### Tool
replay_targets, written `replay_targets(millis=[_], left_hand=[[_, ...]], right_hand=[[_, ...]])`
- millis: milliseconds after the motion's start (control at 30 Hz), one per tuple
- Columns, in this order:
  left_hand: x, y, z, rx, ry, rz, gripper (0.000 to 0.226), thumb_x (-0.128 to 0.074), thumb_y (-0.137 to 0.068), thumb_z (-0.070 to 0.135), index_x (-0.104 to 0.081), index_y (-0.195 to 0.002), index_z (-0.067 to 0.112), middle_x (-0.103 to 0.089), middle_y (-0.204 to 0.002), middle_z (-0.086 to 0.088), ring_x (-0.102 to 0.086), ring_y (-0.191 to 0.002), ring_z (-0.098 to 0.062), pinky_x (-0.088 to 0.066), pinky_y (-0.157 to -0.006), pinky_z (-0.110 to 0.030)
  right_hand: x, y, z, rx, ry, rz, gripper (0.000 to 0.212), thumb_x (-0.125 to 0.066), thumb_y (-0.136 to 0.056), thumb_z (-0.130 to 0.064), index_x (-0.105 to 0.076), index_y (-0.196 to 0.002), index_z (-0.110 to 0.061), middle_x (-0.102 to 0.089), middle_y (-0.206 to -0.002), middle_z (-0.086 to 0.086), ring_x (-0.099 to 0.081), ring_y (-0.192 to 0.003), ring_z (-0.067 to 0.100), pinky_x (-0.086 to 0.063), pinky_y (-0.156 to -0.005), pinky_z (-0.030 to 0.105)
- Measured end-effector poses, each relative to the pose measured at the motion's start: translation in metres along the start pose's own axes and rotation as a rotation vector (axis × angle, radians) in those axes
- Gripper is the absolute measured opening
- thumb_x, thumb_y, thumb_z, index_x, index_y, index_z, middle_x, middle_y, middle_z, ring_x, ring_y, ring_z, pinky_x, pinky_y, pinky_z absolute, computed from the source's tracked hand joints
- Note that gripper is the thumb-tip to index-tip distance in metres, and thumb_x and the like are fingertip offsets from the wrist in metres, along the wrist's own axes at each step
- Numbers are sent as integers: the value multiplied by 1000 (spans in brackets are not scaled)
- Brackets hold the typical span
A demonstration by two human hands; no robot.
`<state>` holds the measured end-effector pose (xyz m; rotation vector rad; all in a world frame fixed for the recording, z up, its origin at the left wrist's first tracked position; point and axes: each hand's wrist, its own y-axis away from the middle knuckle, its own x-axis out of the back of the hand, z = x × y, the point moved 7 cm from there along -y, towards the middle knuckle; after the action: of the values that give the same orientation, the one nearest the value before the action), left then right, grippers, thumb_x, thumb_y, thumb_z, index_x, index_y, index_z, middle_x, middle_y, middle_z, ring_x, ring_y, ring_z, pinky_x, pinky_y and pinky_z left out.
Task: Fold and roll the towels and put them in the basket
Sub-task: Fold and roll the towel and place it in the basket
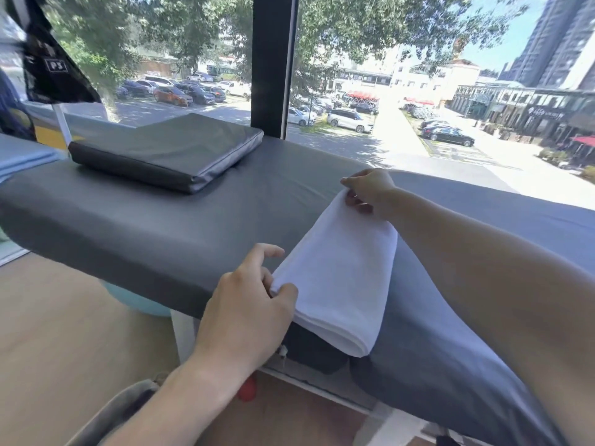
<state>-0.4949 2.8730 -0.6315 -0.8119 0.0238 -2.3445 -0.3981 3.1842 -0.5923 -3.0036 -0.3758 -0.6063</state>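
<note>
At the near edge of the gray padded table (128,226), I hold a white towel (338,272) already folded into a long narrow strip. It lies across the table's width, its near end hanging slightly over the near edge and its far end toward the window side.

My left hand (248,304) pinches the strip's near left corner between thumb and fingers. My right hand (367,194) pinches the far end, fingers curled around the cloth and lifting it a little off the padding. Neither hand is free.

As I judge it, the fold is about done and the roll comes next. To do it well, I would lay the strip flat, square both long edges so the layers line up, then turn one end over tightly and keep even pressure across the width, so the roll does not cone or loosen.

No basket is in view. A flat dark cushion (170,152) sits near the table's far left corner, well apart from the towel.

The only legible writing is a small label reading "P3" (56,65) on a dark hanging item at upper left. Signs on the street outside the window are too small to read.
</note>
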Motion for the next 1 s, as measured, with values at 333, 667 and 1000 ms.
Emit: replay_targets(millis=[333, 667, 1000], left_hand=[[6, -3, -4, 47, -80, 2, 39, -56, -86, 30, -49, -123, 43, -60, -71, 9, -59, -68, -10, -53, -69, -37], [16, -1, 10, -160, -309, 217, 46, -61, -89, 35, -50, -133, 33, -51, -90, 14, -54, -84, -14, -41, -69, -34], [-60, 14, 26, -646, -498, -245, 78, -36, -88, 78, -32, -156, 39, -16, -168, 12, 0, -155, -6, -2, -124, -34]], right_hand=[[-13, -6, 14, -11, 23, -13, 18, -69, -96, -26, -62, -109, -14, -60, -67, 6, -57, -46, 14, -45, -40, 21], [-10, 11, -6, 216, 323, 89, 21, -65, -92, -43, -67, -106, -27, -72, -93, -4, -70, -82, 18, -59, -79, 39], [-33, 64, 10, 461, 882, -88, 36, -35, -106, -36, -61, -122, -18, -57, -139, 5, -47, -133, 28, -33, -102, 38]])
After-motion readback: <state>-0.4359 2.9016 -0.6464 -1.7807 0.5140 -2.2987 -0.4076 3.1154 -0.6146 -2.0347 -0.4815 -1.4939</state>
